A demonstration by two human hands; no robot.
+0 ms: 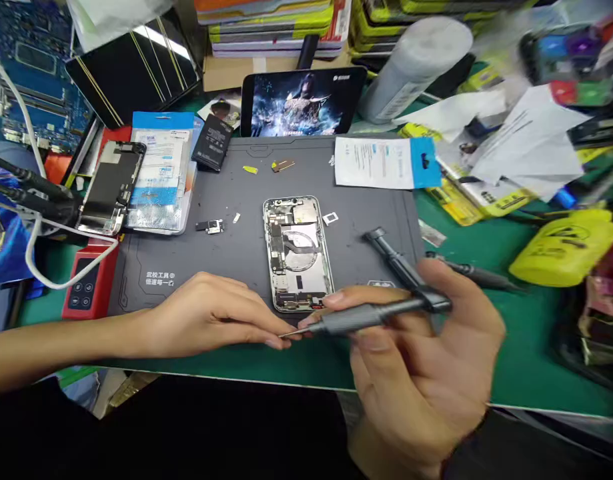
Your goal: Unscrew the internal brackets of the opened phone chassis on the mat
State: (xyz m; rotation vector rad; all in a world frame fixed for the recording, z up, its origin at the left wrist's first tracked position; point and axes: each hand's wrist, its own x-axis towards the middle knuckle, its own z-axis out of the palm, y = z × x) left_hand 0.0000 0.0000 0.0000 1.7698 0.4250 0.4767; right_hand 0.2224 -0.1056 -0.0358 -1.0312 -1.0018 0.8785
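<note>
An opened smartphone lies on the grey work mat, its inner boards and cables bare. In my right hand is a dark grey screwdriver, pointing left just below the phone's lower edge. The fingers of my left hand are pressed together at the screwdriver's thin tip. Whatever they pinch there is too small to make out. Beyond my right hand a second dark screwdriver rests on the mat. A small white-framed part lies beside the phone.
A phone screen assembly leans on packets at left, near a black battery. A red device with a white cable stands below. A lit display is propped at the back. A yellow bottle and another screwdriver lie right.
</note>
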